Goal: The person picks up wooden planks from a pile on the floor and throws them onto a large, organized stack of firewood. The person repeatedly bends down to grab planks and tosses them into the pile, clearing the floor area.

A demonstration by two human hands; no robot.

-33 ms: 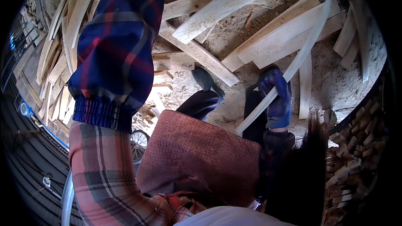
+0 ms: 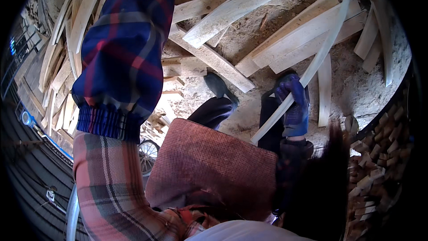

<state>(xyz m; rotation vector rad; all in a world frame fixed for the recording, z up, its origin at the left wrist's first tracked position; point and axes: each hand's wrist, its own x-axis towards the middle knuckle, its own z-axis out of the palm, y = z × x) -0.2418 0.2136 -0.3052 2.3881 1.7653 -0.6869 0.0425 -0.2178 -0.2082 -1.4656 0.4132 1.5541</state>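
Note:
My right hand (image 2: 295, 107), in a blue and purple work glove, is closed around a long, thin, pale wood strip (image 2: 327, 47). The strip slants from beside my leg up to the far right and bends a little toward its far end. My left arm (image 2: 120, 53), in a plaid sleeve under a blue and red plaid oversleeve, reaches forward past the top edge. The left hand itself lies outside the picture. A reddish-brown coarse cloth (image 2: 214, 160) covers my lap.
Loose boards (image 2: 307, 40) and curved wood slats (image 2: 249, 6) lie on the dusty floor ahead. More slats (image 2: 62, 67) are heaped at the left. Stacked wood pieces (image 2: 374, 165) fill the right side. A spoked wheel (image 2: 148, 154) stands beyond my left elbow.
The wood strip's far end has shifted very slightly left, along with my right hand. Nothing else has visibly moved.

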